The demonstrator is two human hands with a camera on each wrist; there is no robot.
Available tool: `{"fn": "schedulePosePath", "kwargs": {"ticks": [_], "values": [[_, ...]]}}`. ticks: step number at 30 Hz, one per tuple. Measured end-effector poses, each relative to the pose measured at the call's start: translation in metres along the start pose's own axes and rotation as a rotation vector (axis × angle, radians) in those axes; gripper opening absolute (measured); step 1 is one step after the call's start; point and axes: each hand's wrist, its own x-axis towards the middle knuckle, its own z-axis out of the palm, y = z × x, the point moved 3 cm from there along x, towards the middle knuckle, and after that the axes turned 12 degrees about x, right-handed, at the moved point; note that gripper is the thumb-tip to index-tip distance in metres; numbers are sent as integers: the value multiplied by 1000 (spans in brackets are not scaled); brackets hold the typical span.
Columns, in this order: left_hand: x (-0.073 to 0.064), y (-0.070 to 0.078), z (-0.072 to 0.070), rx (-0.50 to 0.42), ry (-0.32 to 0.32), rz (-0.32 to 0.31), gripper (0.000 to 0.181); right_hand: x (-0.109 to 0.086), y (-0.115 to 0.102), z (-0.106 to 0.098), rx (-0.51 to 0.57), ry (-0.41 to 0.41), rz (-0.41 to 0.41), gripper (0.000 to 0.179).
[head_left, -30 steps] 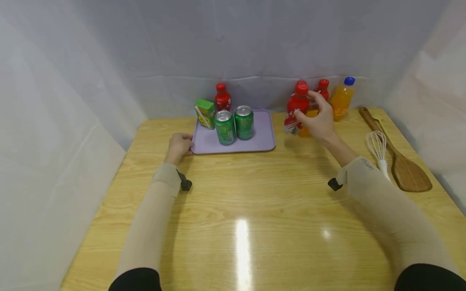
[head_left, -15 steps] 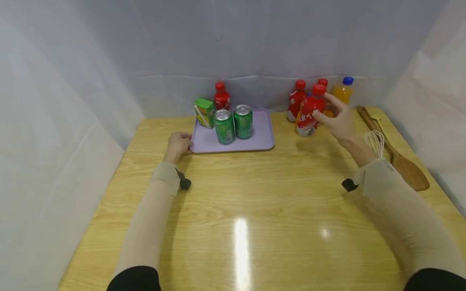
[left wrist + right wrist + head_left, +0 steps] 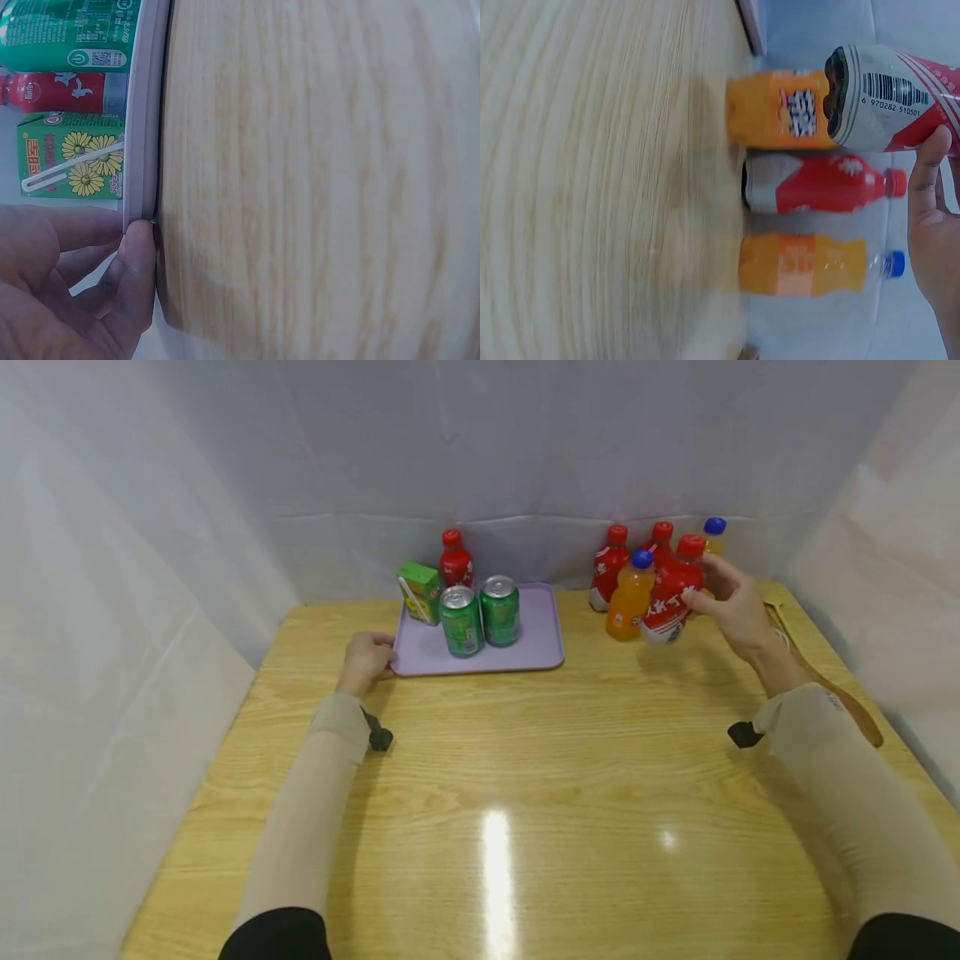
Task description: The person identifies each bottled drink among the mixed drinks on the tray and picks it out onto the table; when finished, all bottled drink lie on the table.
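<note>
My right hand (image 3: 738, 614) holds a red drink bottle (image 3: 672, 597), slightly tilted; in the right wrist view its barcoded base (image 3: 877, 94) is clear of the tabletop. Just left of it stands an orange drink bottle (image 3: 628, 606) with a blue cap. My left hand (image 3: 365, 662) pinches the near left corner of a purple tray (image 3: 536, 639); the left wrist view shows the thumb against its rim (image 3: 146, 112). On the tray are two green cans (image 3: 463, 625), a green drink carton (image 3: 422, 595) with a white straw and a red bottle (image 3: 457, 566) behind them.
Two more red bottles, one at left (image 3: 609, 572) and one farther back (image 3: 660, 545), stand by the rear curtain. Another orange bottle (image 3: 714, 529) is partly behind my right hand. A wooden spatula (image 3: 862, 717) lies at the right edge, partly covered by my sleeve.
My right hand has moved right with the red bottle, passing in front of the orange bottle, which is now uncovered. My left hand stays on the tray corner.
</note>
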Motion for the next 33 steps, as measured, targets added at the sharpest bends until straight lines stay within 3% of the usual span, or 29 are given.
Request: {"fn": "schedulePosePath", "kwargs": {"ticks": [7, 11, 22, 33], "values": [[1, -1, 0, -4, -2, 3, 47, 7, 5, -26, -56, 84, 22, 49], [2, -1, 0, -3, -7, 1, 47, 11, 8, -35, -148, 136, 68, 53], [3, -1, 0, -8, -2, -4, 47, 22, 22, -40, -430, 214, 179, 53], [5, -3, 0, -4, -1, -2, 47, 26, 27, -41, -489, 255, 251, 62]]}}
